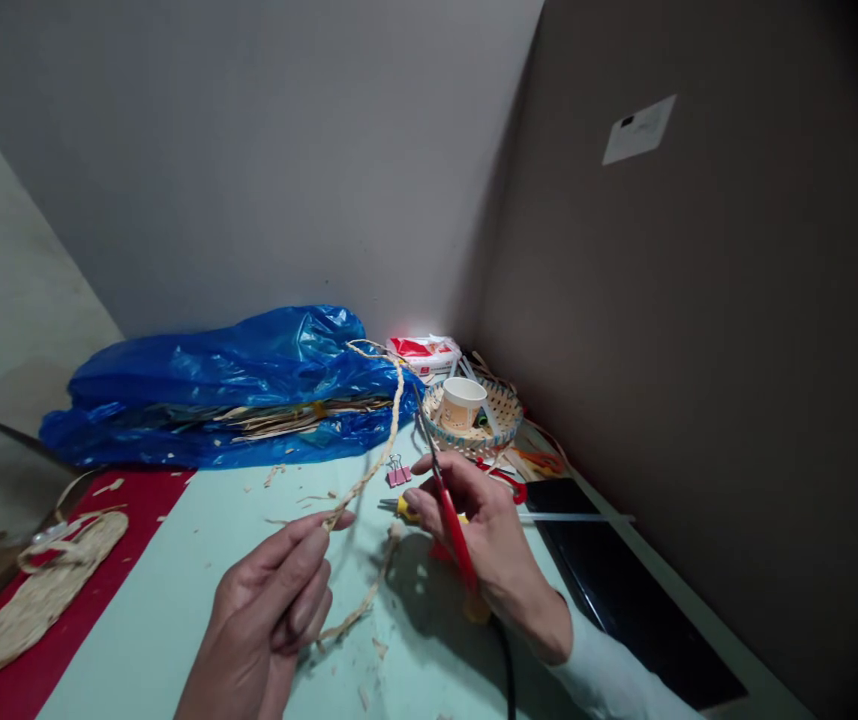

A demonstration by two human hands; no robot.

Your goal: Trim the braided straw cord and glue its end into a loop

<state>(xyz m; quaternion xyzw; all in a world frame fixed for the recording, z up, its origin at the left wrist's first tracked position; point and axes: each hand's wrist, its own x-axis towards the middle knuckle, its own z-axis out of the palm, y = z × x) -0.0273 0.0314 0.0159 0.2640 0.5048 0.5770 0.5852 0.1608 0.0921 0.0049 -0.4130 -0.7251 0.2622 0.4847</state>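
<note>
My left hand (271, 600) pinches a braided straw cord (376, 470) between thumb and fingers. Above the pinch, the cord rises and bends over to the left in front of the blue bag; a lower length of it curves over the table below. In my right hand (481, 520) is a pair of red-handled scissors (455, 530), thin blades pointing up and away, apart from the cord. My fingers hide part of the handles. Just beyond this hand lie yellow-handled pliers (403, 508) and a pink binder clip (399, 474).
A blue plastic bag (249, 350) holding straw strips (286, 418) lies along the wall. A woven basket (505, 410) contains a paper cup (463, 402), near a red-and-white packet (425, 353). On the left, a woven straw sole (54, 600) rests on red cloth; on the right lies a black panel (624, 590).
</note>
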